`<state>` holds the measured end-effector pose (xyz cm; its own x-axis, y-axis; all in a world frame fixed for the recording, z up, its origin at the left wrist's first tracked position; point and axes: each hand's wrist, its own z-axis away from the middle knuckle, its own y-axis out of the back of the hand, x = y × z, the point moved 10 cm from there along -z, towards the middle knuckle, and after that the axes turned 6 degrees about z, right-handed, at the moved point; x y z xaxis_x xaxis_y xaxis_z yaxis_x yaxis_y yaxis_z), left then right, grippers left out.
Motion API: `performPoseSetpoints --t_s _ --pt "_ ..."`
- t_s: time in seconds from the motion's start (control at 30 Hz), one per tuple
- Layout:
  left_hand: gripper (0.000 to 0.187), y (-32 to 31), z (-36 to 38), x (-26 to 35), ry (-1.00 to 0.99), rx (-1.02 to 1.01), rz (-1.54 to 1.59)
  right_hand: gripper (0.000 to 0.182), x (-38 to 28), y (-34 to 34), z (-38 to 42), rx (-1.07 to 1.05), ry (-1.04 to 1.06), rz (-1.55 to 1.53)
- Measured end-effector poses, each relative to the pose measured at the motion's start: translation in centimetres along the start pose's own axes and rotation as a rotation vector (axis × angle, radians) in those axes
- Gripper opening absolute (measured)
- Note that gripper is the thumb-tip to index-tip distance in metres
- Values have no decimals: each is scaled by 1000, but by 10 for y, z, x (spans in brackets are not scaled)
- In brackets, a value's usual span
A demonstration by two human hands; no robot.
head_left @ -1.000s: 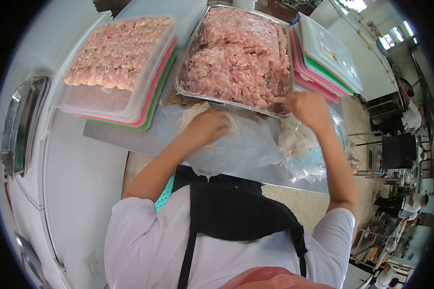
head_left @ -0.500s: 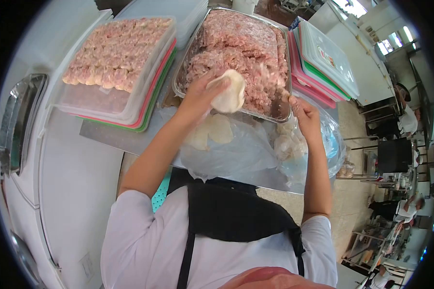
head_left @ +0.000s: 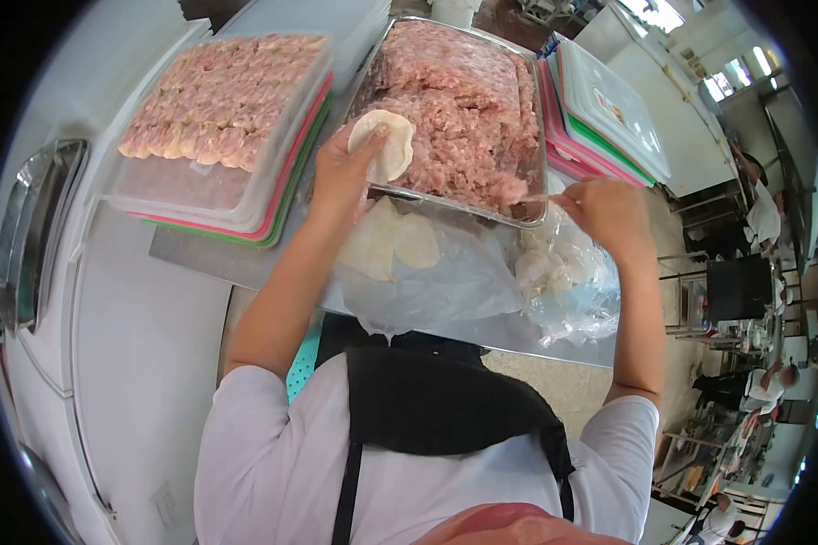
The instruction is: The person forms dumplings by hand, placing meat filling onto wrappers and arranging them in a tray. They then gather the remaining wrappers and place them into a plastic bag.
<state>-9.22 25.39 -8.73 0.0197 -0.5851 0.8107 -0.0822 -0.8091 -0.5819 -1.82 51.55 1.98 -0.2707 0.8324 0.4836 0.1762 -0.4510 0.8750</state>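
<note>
My left hand (head_left: 338,177) holds a round, pale dough wrapper (head_left: 384,150) at the near left corner of a metal tray (head_left: 445,202). The thumb lies over the wrapper's face. Ground meat (head_left: 463,109) fills much of the tray. At the tray's near right corner, my right hand (head_left: 609,216) is closed round a thin stick-like tool (head_left: 543,197). Its tip reaches into the tray, with a lump of meat on or against it. More dough wrappers (head_left: 395,241) lie on a plastic bag (head_left: 436,286) in front of the tray.
Left of the tray, a clear box (head_left: 223,109) of filled dumplings in rows sits on coloured lids. Stacked lids (head_left: 613,109) stand at the right. A clear bag with pale dough pieces (head_left: 563,282) lies near the table's front edge. Other people are in the background at right.
My left hand has moved left with the wrapper, off the meat. My right hand has shifted right and turned, and the tool now shows with meat at its tip.
</note>
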Motion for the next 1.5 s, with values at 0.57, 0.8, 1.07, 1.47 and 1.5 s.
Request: performPoseSetpoints --t_s 0.57,0.8,1.07,1.47,1.5 --pt "31 -7 -9 -23 37 -59 -1 35 -14 -26 -20 136 49 -49" --pt "33 0 -6 -40 133 139 302 29 -28 -72 9 10 -39 -676" --pt "37 -50 -15 -68 311 83 628 32 -16 -90 -6 -36 -382 -1507" --pt "47 -13 -37 -43 187 168 827 31 0 -40 -19 43 -99 -539" --pt "49 -10 -36 -36 166 184 778 31 -7 -34 -23 115 -59 -427"
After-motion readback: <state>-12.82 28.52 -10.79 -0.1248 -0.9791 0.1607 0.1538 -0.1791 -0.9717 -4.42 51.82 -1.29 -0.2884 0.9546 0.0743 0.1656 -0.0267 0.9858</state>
